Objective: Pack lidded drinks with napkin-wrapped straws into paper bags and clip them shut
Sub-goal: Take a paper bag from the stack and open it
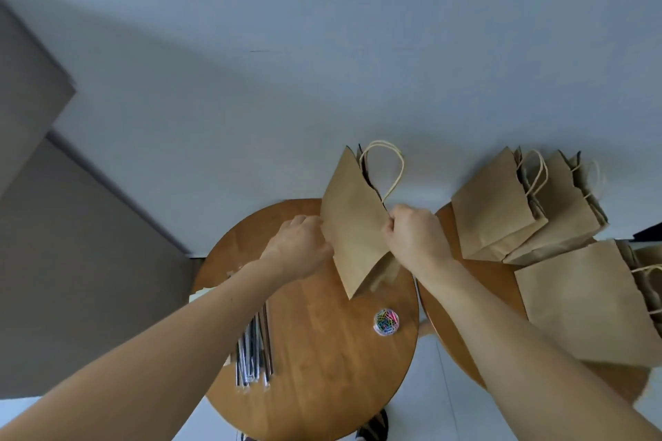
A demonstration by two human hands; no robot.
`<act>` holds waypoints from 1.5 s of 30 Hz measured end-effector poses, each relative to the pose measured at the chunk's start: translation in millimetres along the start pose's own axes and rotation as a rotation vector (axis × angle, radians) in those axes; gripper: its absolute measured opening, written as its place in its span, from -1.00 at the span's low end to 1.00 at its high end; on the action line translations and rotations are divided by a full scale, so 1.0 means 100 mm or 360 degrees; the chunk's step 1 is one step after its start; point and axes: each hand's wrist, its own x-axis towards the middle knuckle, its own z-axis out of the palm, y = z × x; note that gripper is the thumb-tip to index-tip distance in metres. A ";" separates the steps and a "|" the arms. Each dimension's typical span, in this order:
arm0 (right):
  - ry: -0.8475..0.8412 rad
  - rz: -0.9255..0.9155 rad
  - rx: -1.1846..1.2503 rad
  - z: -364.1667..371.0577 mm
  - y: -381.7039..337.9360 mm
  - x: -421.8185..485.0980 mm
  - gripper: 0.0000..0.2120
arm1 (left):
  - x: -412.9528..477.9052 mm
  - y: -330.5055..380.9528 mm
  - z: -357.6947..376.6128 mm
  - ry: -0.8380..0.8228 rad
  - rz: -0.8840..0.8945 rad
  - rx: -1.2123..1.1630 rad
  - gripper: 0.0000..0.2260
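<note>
Two bare forearms come up from the bottom of the view. The right hand point(415, 240) is clenched on the right edge of a paper bag point(354, 225), just under its twine handle point(394, 168). The left hand point(297, 251) grips the opposite edge, its fingertips hidden behind the paper.

Left table point(322, 351), round and wooden, sits below the bag. Right table point(490, 272) stands just beside it with a narrow gap between. The right table carries the spare bags point(501, 211), flat and overlapping, some overhanging the rim.

The held bag is flat, tilted and off the table, its mouth pointing away toward the wall. No cups or lids in view.

Step, as I judge it: opening a fresh bag, early in this cycle. Next move calls for pulling the two sides apart, squaring out the base and standing the bag upright.

Room: bare wood lies under and toward the camera from the bag. Straws point(254, 351) lie bundled near the left rim. The clip tub point(386, 322) sits close to the right rim. Wall tight behind. Best landing is mid-table, between straws and tub.
</note>
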 end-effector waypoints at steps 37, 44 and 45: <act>-0.0903 0.0089 0.0841 1.24 -0.26 -1.23 -0.54 | -0.88 -0.84 0.95 -0.0583 -0.0276 -0.0183 -0.04; -0.0801 0.0171 0.0954 1.25 -0.17 -1.22 -0.84 | -0.97 -1.02 1.00 -0.0598 -0.0437 -0.0389 -0.25; -0.0800 0.0190 0.0970 1.25 -0.21 -1.21 -0.83 | -0.95 -0.96 1.02 -0.0577 -0.0449 -0.0381 -0.26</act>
